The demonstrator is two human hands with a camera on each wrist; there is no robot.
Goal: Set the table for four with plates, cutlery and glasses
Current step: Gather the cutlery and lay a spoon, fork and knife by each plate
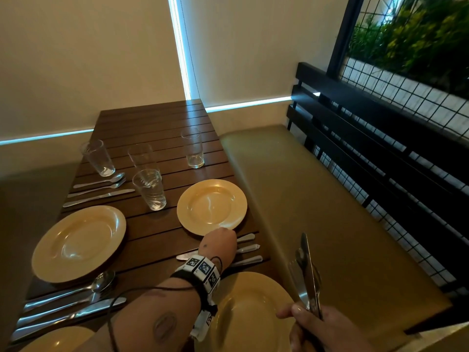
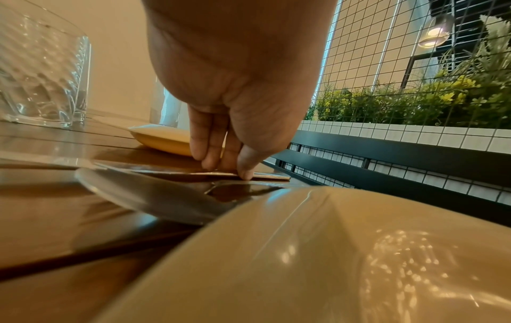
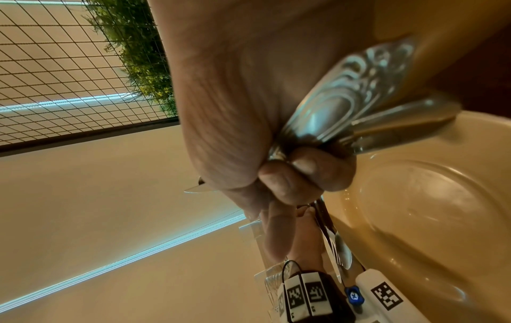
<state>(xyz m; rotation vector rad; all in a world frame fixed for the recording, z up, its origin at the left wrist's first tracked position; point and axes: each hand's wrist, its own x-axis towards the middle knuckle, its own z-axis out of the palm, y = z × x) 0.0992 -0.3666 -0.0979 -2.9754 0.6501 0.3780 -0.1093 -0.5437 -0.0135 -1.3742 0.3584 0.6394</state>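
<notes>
Several yellow plates lie on the brown slatted table (image 1: 152,123): far right plate (image 1: 212,207), near right plate (image 1: 253,313), left plate (image 1: 78,243). Between the two right plates lies a cutlery set (image 1: 247,248). My left hand (image 1: 220,241) is down on it, straight fingertips (image 2: 210,164) and thumb touching a flat handle (image 2: 271,176). My right hand (image 1: 304,317) grips a cutlery bundle (image 1: 308,270) of knife, fork and spoon, upright beside the near right plate; the handles (image 3: 345,105) stick out of the fist (image 3: 290,174). Several glasses stand further back, one (image 1: 149,190) mid-table.
Two more cutlery sets (image 1: 99,189) (image 1: 68,303) lie along the table's left side. An olive bench seat (image 1: 330,212) with a black slatted back (image 1: 380,138) runs along the right. Wire mesh and plants (image 1: 411,41) stand behind it. A pale wall closes the far end.
</notes>
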